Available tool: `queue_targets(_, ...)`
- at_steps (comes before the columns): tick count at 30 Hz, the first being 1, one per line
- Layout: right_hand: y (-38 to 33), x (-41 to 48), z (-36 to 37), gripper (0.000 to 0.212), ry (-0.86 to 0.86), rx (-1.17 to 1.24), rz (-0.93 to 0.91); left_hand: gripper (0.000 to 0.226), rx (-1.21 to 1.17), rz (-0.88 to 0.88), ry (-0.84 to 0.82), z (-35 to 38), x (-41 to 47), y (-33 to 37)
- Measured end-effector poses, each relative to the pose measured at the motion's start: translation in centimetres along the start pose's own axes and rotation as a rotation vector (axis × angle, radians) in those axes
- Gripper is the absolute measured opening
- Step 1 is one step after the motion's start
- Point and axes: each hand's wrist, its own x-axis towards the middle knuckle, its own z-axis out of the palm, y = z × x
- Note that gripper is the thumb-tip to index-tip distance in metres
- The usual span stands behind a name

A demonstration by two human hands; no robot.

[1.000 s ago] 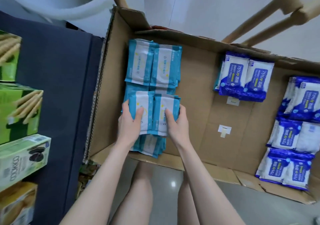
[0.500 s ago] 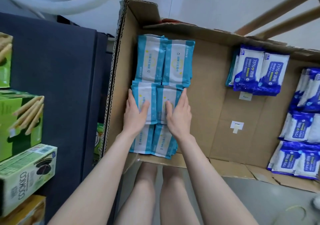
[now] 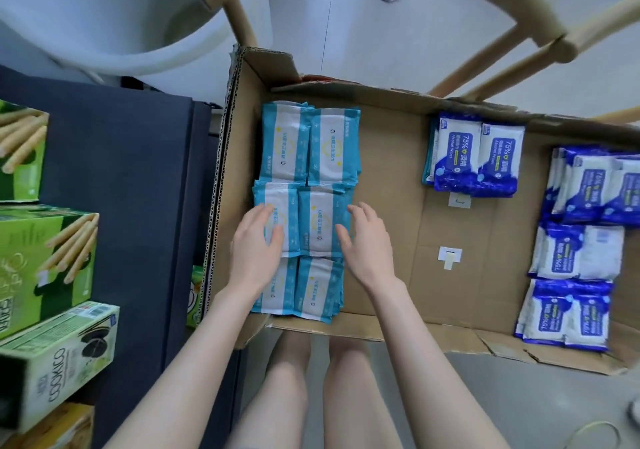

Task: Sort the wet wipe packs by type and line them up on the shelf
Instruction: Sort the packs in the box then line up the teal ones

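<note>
One wide-angle camera on my head, looking steeply down and a little forward, close over the box [image 3: 391, 206], my left hand [image 3: 254, 240] and right hand [image 3: 369, 240] mid-frame, forearms and legs running off the bottom edge.

Bare cardboard floor [image 3: 391, 227] between light-blue packs [image 3: 332, 150] and dark-blue stock: widest free lane, running from near rim [image 3: 346, 327] to back wall [image 3: 381, 102]; only flat tape tab [image 3: 449, 257] lies on it; light-blue packs fill left side in three rows of two, close against left box wall [image 3: 221, 185]; left hand [image 3: 256, 251] lies on middle row, right hand [image 3: 372, 240] at its right edge, fingers straight; dark-blue pair [image 3: 476, 157] blocks back centre; dark-blue column [image 3: 578, 251] blocks right side; narrow bare strip between them; chair frame [image 3: 242, 22] arches over back of box.
</note>
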Motion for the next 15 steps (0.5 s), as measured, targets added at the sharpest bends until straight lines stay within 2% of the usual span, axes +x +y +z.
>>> queue_targets(7, 1.9, -3.7, -6.2, 0.032, 0.191, 0.084, -0.021, 0.027, 0.045, 0.200, -0.017, 0.2, -2.8, 6.5)
queue_targets(11, 5.1, -5.6, -9.7, 0.029, 0.271, 0.129, -0.003, 0.024, 0.040, 0.249, -0.034, 2.4, -4.1, 10.4)
queue_targets(15, 9.9, -6.8, -12.3, 0.027, 0.279, 0.168, 0.047, 0.020, 0.056, 0.249, -0.054, 6.7, -5.3, 13.4)
